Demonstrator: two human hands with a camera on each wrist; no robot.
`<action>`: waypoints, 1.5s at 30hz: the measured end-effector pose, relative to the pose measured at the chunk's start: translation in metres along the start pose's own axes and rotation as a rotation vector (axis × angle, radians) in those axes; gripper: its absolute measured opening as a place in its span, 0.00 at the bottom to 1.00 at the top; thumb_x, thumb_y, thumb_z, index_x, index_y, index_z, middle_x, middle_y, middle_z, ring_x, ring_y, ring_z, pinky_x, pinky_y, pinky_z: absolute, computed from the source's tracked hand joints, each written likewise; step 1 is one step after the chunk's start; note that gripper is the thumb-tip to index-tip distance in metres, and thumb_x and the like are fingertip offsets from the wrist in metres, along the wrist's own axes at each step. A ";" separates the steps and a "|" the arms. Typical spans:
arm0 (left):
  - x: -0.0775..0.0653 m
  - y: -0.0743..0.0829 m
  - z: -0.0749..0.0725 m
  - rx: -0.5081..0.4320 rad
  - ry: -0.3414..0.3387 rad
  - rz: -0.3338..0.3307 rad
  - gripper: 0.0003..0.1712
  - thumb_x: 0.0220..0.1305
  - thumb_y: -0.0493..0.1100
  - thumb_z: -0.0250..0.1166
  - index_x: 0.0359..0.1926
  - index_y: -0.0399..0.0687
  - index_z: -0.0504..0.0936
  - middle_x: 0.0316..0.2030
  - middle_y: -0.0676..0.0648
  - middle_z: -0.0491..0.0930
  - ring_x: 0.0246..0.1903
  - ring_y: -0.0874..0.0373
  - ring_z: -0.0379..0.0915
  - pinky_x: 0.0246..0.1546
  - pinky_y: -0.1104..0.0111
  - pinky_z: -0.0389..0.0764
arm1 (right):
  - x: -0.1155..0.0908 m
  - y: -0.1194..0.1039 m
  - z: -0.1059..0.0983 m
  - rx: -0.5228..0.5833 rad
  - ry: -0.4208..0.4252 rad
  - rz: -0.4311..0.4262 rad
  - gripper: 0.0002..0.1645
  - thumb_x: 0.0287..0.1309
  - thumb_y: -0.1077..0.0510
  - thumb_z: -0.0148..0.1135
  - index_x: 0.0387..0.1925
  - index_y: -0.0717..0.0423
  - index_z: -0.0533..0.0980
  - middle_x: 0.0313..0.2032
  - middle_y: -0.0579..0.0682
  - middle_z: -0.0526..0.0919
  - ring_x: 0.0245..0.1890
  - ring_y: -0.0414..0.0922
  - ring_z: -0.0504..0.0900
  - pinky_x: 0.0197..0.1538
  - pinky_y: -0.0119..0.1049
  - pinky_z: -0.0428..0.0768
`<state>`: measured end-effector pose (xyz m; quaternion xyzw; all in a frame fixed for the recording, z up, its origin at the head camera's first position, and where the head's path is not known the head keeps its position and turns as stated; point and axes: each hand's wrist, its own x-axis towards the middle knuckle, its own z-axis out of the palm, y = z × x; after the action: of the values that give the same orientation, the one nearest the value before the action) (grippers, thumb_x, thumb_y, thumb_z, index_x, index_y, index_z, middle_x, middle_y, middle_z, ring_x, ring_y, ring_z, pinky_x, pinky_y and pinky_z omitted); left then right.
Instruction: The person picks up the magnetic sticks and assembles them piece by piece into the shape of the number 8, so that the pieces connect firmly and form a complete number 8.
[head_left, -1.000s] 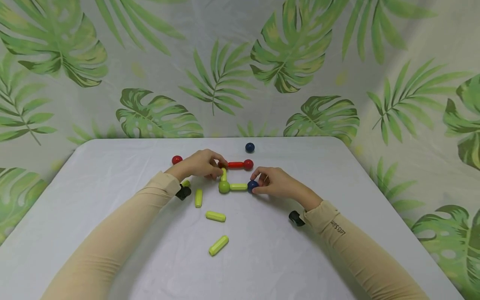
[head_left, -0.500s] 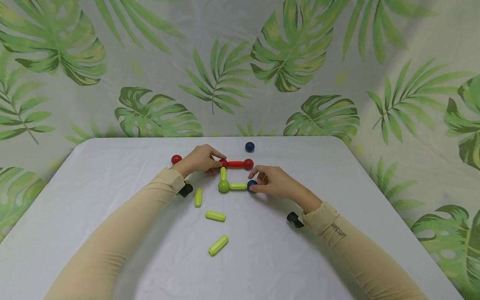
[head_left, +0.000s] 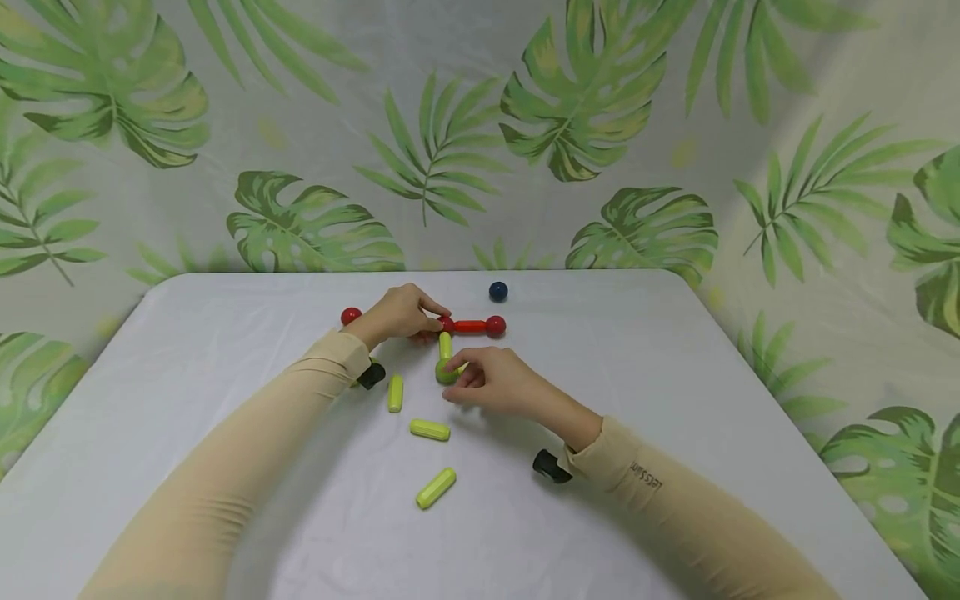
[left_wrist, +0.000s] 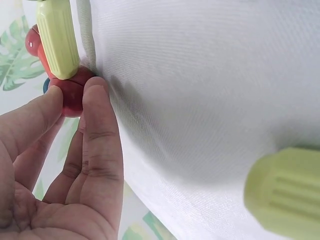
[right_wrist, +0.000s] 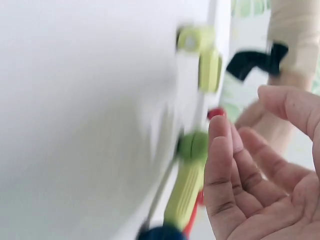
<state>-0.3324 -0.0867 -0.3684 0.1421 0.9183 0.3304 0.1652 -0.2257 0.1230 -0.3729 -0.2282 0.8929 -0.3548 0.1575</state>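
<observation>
My left hand [head_left: 397,317] pinches a red ball [left_wrist: 72,97] between thumb and fingertips. A lime rod [left_wrist: 57,42] meets that ball, and a red rod [head_left: 471,327] links it to a second red ball [head_left: 496,326]. At the near end of the lime rod is a green ball [right_wrist: 192,146]. From it another lime rod [right_wrist: 184,195] runs to a dark blue ball [right_wrist: 162,233], hidden behind my hand in the head view. My right hand [head_left: 498,379] hovers at the green ball, thumb and fingers apart, holding nothing.
Loose lime rods lie on the white table [head_left: 360,517]: one upright in view [head_left: 395,393], one crosswise [head_left: 430,429], one nearer me [head_left: 436,488]. A loose red ball [head_left: 351,316] sits beyond my left wrist. Another blue ball [head_left: 498,291] rests near the far edge.
My right hand has let go of the blue ball and moved left to the green ball. My left hand has shifted slightly back and now pinches the red corner ball.
</observation>
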 end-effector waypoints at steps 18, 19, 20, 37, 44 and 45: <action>0.001 -0.004 -0.001 0.008 0.011 0.031 0.19 0.73 0.42 0.71 0.62 0.51 0.89 0.32 0.43 0.92 0.27 0.61 0.84 0.31 0.75 0.81 | 0.035 -0.036 0.035 0.026 -0.058 0.066 0.29 0.68 0.51 0.74 0.64 0.60 0.80 0.31 0.46 0.91 0.27 0.38 0.88 0.33 0.27 0.79; 0.001 -0.004 -0.001 0.009 0.013 0.032 0.18 0.73 0.42 0.71 0.62 0.51 0.89 0.32 0.43 0.92 0.27 0.60 0.84 0.31 0.75 0.81 | 0.037 -0.036 0.036 0.021 -0.061 0.071 0.29 0.68 0.51 0.74 0.64 0.61 0.79 0.30 0.47 0.91 0.27 0.38 0.88 0.33 0.26 0.78; 0.001 -0.004 -0.001 0.009 0.014 0.032 0.18 0.73 0.42 0.71 0.62 0.51 0.89 0.32 0.44 0.92 0.27 0.60 0.84 0.31 0.75 0.81 | 0.039 -0.037 0.037 0.015 -0.065 0.075 0.29 0.68 0.51 0.74 0.65 0.61 0.79 0.30 0.48 0.91 0.27 0.39 0.88 0.32 0.26 0.78; 0.005 -0.008 0.000 0.018 0.009 0.056 0.19 0.73 0.42 0.72 0.62 0.48 0.89 0.32 0.44 0.92 0.27 0.61 0.86 0.30 0.75 0.81 | 0.055 -0.045 0.043 -0.139 -0.087 0.089 0.26 0.66 0.48 0.76 0.54 0.63 0.84 0.17 0.47 0.85 0.20 0.38 0.82 0.31 0.26 0.76; 0.003 -0.005 -0.001 0.020 -0.003 0.064 0.19 0.73 0.41 0.71 0.62 0.47 0.88 0.30 0.46 0.92 0.24 0.64 0.85 0.31 0.75 0.80 | 0.056 -0.048 0.046 -0.156 -0.066 0.095 0.25 0.64 0.48 0.78 0.50 0.64 0.84 0.15 0.46 0.83 0.18 0.39 0.83 0.29 0.26 0.76; 0.003 -0.004 -0.001 0.022 -0.005 0.067 0.19 0.73 0.41 0.70 0.62 0.46 0.88 0.29 0.47 0.92 0.24 0.64 0.85 0.30 0.75 0.80 | 0.057 -0.049 0.047 -0.163 -0.066 0.097 0.25 0.64 0.48 0.78 0.50 0.64 0.84 0.15 0.46 0.83 0.17 0.39 0.83 0.29 0.26 0.76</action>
<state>-0.3359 -0.0890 -0.3706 0.1755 0.9162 0.3255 0.1547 -0.2384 0.0361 -0.3779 -0.2083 0.9230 -0.2655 0.1846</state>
